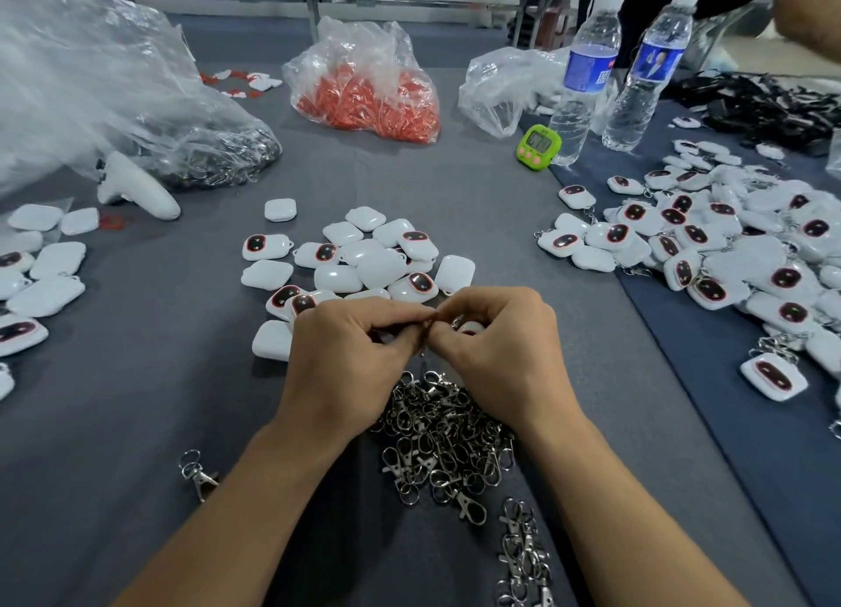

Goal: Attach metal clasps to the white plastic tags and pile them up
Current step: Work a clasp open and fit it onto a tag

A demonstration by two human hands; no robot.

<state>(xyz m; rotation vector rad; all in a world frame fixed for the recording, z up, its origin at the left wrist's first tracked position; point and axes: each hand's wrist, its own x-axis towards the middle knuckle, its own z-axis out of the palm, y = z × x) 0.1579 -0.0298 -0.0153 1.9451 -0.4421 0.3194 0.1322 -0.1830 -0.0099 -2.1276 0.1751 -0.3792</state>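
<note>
From the head camera, the left hand (pixel 350 356) and right hand (pixel 496 351) meet fingertip to fingertip above the grey tabletop (pixel 182 379), each grip narrow: the right curls round a white tag (pixel 471 328), mostly hidden, and the left pinches a metal clasp (pixel 424 355) of which only a sliver shows between the hands. Between the forearms lies a heap of loose clasps (pixel 446 438), just beyond the knuckles a cluster of bare tags (pixel 364 260), and to the right a pile of clasped tags (pixel 728 246). Farther back stand a green timer (pixel 538 147) and 2 water bottles (pixel 587 69).
</note>
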